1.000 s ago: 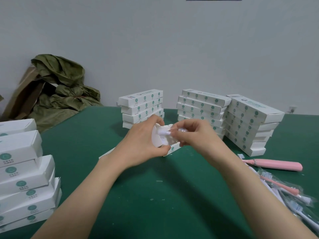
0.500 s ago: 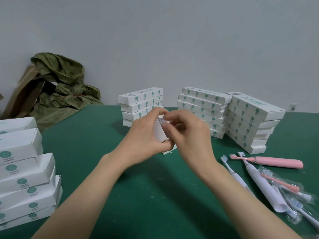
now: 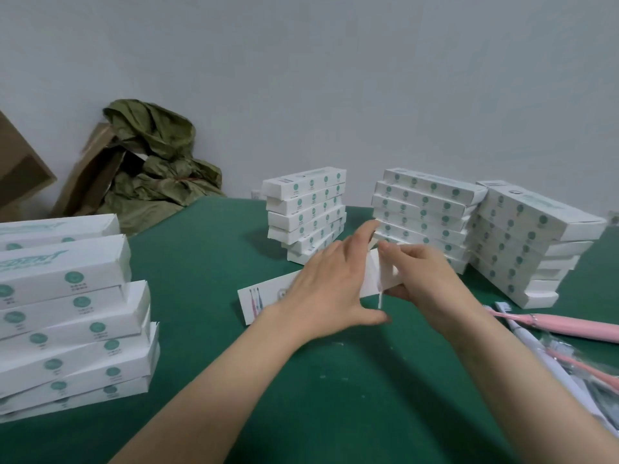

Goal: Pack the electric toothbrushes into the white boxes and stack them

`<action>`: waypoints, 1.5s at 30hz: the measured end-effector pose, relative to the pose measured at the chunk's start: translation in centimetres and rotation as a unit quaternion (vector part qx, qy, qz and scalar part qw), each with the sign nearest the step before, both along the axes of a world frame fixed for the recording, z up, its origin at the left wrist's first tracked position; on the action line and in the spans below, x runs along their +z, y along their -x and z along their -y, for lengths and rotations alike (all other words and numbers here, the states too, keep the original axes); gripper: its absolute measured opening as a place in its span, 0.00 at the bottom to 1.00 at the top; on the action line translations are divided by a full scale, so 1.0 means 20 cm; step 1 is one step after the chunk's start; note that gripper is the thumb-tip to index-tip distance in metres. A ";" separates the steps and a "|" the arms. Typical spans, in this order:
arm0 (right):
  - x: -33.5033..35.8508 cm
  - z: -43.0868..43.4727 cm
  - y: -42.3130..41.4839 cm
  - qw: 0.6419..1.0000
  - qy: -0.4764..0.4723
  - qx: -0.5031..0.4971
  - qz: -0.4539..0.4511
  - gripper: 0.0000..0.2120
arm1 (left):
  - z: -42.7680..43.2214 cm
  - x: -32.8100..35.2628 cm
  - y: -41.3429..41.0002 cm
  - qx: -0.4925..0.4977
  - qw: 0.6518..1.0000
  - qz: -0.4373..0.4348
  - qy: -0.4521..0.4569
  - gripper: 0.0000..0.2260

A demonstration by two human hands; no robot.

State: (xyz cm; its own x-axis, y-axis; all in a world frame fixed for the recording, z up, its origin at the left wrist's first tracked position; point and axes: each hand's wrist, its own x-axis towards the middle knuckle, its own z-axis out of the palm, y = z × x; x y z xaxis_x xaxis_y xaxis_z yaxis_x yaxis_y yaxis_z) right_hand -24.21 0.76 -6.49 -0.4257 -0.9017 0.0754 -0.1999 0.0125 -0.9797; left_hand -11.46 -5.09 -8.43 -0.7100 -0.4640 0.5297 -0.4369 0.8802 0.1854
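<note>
White long cardboard box [image 3: 268, 298] lay flat mid-table on the green felt-covered table [image 3: 335, 396], contents not visible. Left hand [image 3: 330, 289] was spread over it, fingers straight, pressing down. Right hand [image 3: 432, 279] was curled round the box's right end, pinching the flap. Just behind stood three stacks of packed white boxes [image 3: 425, 209], with a fourth near-left stack [image 3: 67, 313]. To the right lay a loose pink electric toothbrush [image 3: 569, 328] and a white electric toothbrush [image 3: 539, 353]. An olive-green crumpled bag [image 3: 157, 169] sat far left.

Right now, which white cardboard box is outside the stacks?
The white cardboard box with printed toothbrushes, under left hand and gripped by right hand; others sit stacked.
</note>
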 end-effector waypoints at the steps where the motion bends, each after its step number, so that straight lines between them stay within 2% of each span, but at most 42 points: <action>1: 0.01 -0.01 0.00 0.999 0.017 0.007 0.026 0.20 | 0.01 0.00 -0.01 -0.002 1.000 0.013 0.000 0.49; 3: 0.02 -0.01 -0.01 0.998 0.043 0.004 0.045 0.17 | 0.02 0.02 -0.03 -0.012 1.000 -0.010 0.003 0.45; 6: 0.08 -0.03 -0.03 0.995 0.083 -0.005 0.058 0.17 | 0.01 0.07 -0.04 -0.042 0.990 -0.128 -0.034 0.28; 9: 0.12 -0.06 -0.07 0.990 0.112 0.007 0.087 0.19 | -0.02 0.08 -0.03 -0.070 0.965 -0.241 -0.072 0.17; 14: 0.16 -0.09 -0.15 0.984 0.140 0.007 0.110 0.19 | -0.08 0.09 0.02 -0.064 0.931 -0.344 -0.106 0.08; 18: 0.12 -0.08 -0.26 0.984 0.173 0.016 0.037 0.15 | -0.09 0.11 0.03 -0.048 0.911 -0.388 -0.126 0.04; 21: 0.09 -0.06 -0.29 0.981 0.193 -0.006 -0.021 0.15 | -0.09 0.12 0.03 -0.022 0.921 -0.357 -0.152 0.14; 25: 0.05 -0.03 -0.18 0.982 0.183 -0.053 0.009 0.15 | 0.01 0.10 -0.04 -0.006 0.970 -0.138 -0.201 0.32; 27: 0.01 0.00 -0.14 0.982 0.179 -0.060 -0.021 0.16 | 0.06 0.08 -0.07 0.009 0.975 -0.084 -0.206 0.30; 30: -0.03 0.02 -0.11 0.974 0.199 -0.060 -0.096 0.17 | 0.10 0.06 -0.06 0.017 0.970 -0.140 -0.199 0.25; 35: -0.06 0.02 -0.08 0.937 0.241 -0.059 -0.244 0.18 | 0.10 0.06 -0.04 0.041 0.970 -0.174 -0.166 0.26; 41: -0.09 0.04 -0.08 0.923 0.249 -0.081 -0.281 0.19 | 0.08 0.05 -0.03 0.032 0.975 -0.173 -0.137 0.25; 45: -0.12 0.05 -0.10 0.924 0.248 -0.065 -0.284 0.16 | 0.09 0.05 -0.04 0.032 0.983 -0.140 -0.114 0.21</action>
